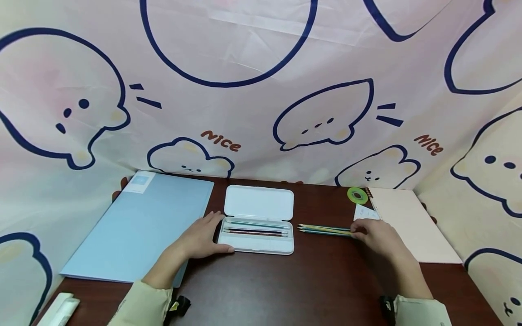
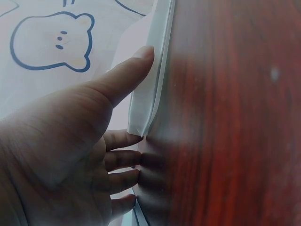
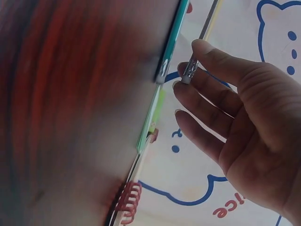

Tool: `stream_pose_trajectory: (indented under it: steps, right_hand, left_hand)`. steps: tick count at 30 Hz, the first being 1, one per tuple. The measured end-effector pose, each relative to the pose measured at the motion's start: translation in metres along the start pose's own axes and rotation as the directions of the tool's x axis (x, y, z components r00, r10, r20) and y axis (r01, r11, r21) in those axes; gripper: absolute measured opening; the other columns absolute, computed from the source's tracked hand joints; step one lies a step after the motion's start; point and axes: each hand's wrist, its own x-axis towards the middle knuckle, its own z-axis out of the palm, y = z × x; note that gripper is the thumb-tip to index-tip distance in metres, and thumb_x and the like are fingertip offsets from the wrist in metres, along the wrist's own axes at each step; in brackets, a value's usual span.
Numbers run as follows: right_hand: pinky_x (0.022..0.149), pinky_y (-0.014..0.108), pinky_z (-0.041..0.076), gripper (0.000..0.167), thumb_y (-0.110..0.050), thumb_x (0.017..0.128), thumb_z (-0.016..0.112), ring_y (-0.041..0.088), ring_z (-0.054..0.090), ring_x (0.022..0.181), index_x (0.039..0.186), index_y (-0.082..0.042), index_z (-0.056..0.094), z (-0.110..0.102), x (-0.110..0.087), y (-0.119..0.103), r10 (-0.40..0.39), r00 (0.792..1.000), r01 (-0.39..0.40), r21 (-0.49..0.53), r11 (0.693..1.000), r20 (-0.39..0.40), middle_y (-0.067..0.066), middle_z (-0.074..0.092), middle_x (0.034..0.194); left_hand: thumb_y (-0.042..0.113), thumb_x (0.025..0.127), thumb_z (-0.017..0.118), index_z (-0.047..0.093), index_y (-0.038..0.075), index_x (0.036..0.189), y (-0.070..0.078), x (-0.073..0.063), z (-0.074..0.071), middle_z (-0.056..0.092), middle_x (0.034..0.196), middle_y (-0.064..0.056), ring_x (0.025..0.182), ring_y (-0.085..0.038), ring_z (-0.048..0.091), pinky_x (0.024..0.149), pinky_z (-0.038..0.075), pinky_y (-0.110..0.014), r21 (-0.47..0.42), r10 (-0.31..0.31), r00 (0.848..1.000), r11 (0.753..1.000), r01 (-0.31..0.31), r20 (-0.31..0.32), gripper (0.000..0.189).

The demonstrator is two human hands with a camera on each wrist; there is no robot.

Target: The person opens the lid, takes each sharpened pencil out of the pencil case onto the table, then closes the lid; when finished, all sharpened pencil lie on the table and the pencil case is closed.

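In the head view, a white rectangular pencil case with its hinged lid raised (image 1: pixel 244 244) sat before me on the dark brown wooden worktop (image 1: pixel 277 294). Slim green and dark pencils (image 1: pixel 257 232) lay lengthwise inside. Just off the case's right end, level with its tray, was a small bundle of yellow and teal sharpened pencils (image 1: pixel 324 230), its long axis running left to right and its points toward the case. My right hand (image 1: pixel 379 237) was at the blunt ends, nearer to the bundle than my left hand (image 1: pixel 201 237), which was at the case's left end.

In the left wrist view, that hand was spread wide, thumb laid straight against the case's side.

In the right wrist view, thumb and index finger pinched 1 silver-ended pencil (image 3: pixel 210 20); 1 teal pencil (image 3: pixel 173 42) showed just apart. I couldn't tell how many that hand held altogether.
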Motion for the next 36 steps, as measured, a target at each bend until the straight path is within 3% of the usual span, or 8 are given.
stream_pose_trajectory:
  steps: [12,27,36]
  right_hand:
    - [0.071,0.04,0.049,0.01,-0.019,0.089,0.077,0.015,0.055,0.077,0.086,-0.025,0.069,0.0044,-0.0006,0.0099,-0.002,1.0,0.003,-0.029,1.0,0.028,-0.005,0.068,0.087]
    - [0.067,0.039,0.049,0.015,-0.015,0.089,0.076,0.013,0.054,0.074,0.081,-0.024,0.066,0.0074,0.0063,0.0012,-0.036,0.997,0.039,-0.048,0.998,0.076,-0.006,0.064,0.083]
    - [0.069,0.04,0.048,0.016,-0.014,0.088,0.077,0.016,0.053,0.077,0.081,-0.023,0.065,0.0099,0.0088,0.0021,0.001,0.995,0.003,-0.039,0.999,0.105,-0.004,0.063,0.083]
  left_hand:
    - [0.062,0.075,0.082,0.046,0.007,0.148,0.0004,0.0008,-0.0016,0.039,0.158,-0.025,0.15,-0.046,0.032,0.117,0.033,-0.063,-0.006,-0.008,1.0,1.0,0.008,0.008,0.098]
    - [0.061,0.074,0.083,0.046,0.006,0.148,0.0018,-0.0002,-0.0016,0.04,0.158,-0.025,0.149,-0.046,0.033,0.116,0.033,-0.063,-0.01,-0.016,1.0,1.0,0.016,0.008,0.099]
    - [0.062,0.074,0.082,0.047,0.006,0.148,0.0024,-0.0028,-0.0022,0.04,0.158,-0.025,0.148,-0.046,0.034,0.116,0.034,-0.064,-0.01,-0.018,1.0,1.0,0.018,0.004,0.098]
